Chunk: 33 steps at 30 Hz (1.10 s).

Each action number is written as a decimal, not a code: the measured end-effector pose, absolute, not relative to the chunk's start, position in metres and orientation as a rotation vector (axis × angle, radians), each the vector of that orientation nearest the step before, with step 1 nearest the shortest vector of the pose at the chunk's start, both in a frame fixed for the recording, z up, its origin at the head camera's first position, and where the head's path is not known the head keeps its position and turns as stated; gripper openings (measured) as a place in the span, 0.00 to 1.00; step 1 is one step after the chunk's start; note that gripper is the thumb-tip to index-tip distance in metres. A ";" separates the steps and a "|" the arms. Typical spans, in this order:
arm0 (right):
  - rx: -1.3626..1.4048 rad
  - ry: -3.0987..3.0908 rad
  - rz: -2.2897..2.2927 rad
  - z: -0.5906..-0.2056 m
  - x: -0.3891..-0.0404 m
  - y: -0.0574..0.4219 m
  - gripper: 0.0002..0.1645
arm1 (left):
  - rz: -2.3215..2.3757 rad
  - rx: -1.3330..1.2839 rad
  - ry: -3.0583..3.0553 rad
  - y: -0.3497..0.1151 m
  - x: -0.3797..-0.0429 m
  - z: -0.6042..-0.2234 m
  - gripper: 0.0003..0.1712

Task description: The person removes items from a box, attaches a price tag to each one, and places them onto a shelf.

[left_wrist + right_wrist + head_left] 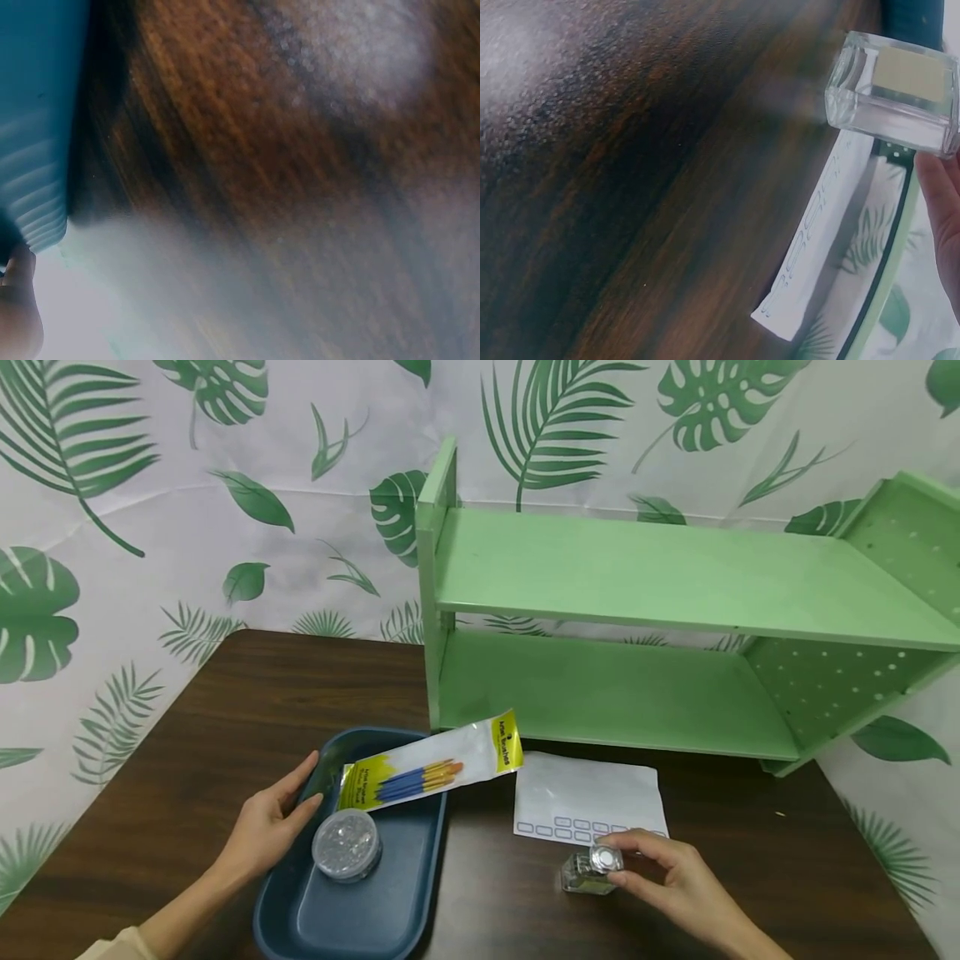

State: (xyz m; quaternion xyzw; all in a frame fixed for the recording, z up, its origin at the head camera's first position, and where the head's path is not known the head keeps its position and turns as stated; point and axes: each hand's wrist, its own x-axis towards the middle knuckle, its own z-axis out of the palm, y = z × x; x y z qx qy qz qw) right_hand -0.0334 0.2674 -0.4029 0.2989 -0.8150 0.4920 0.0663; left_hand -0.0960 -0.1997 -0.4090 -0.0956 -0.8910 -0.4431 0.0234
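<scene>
My left hand (262, 827) holds the left rim of a dark blue tray (431, 868), thumb over the edge; the left wrist view shows the tray's ribbed outer wall (34, 180) and a fingertip at its corner. Inside the tray sit a round clear tub (347, 845) of silvery contents and one end of a paintbrush pack (431, 772), whose other end sticks out past the right rim. My right hand (675, 877) pinches the clear cap of a small square glass bottle (583, 875). In the right wrist view the bottle (892, 94) bears a pale yellow label.
A white sheet or envelope (588, 789) with printed boxes lies just behind the bottle. At the back of the dark wooden table (517, 910) stands a green two-tier shelf (615, 685). A leaf-patterned cloth (300, 460) hangs behind.
</scene>
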 end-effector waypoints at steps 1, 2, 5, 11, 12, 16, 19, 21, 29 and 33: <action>0.893 -2.474 1.483 -0.402 -0.033 0.268 0.25 | -1.370 -0.293 -2.762 -0.200 -0.096 -0.409 0.32; 0.887 -2.490 1.475 -0.401 -0.033 0.268 0.25 | -1.367 -0.287 -2.770 -0.199 -0.096 -0.409 0.32; 0.884 -2.528 1.466 -0.399 -0.033 0.268 0.24 | -1.349 -0.267 -2.792 -0.200 -0.096 -0.408 0.32; 0.902 -2.564 1.482 -0.397 -0.035 0.271 0.26 | -1.330 -0.266 -2.803 -0.201 -0.097 -0.408 0.32; 0.905 -2.558 1.489 -0.397 -0.035 0.272 0.26 | -1.330 -0.268 -2.800 -0.200 -0.098 -0.407 0.32; 0.809 -2.526 1.542 -0.395 -0.037 0.278 0.21 | -1.314 -0.297 -2.785 -0.200 -0.098 -0.408 0.33; 0.553 -2.544 1.493 -0.393 -0.043 0.282 0.16 | -1.307 -0.327 -2.778 -0.200 -0.099 -0.408 0.33; 0.373 -2.563 1.383 -0.392 -0.050 0.286 0.13 | -1.304 -0.338 -2.775 -0.201 -0.099 -0.409 0.34; -0.039 -2.648 1.156 -0.405 -0.075 0.307 0.17 | -1.291 -0.336 -2.779 -0.202 -0.099 -0.410 0.35; -0.206 -2.688 1.260 -0.412 -0.083 0.315 0.21 | -1.291 -0.324 -2.792 -0.202 -0.099 -0.410 0.36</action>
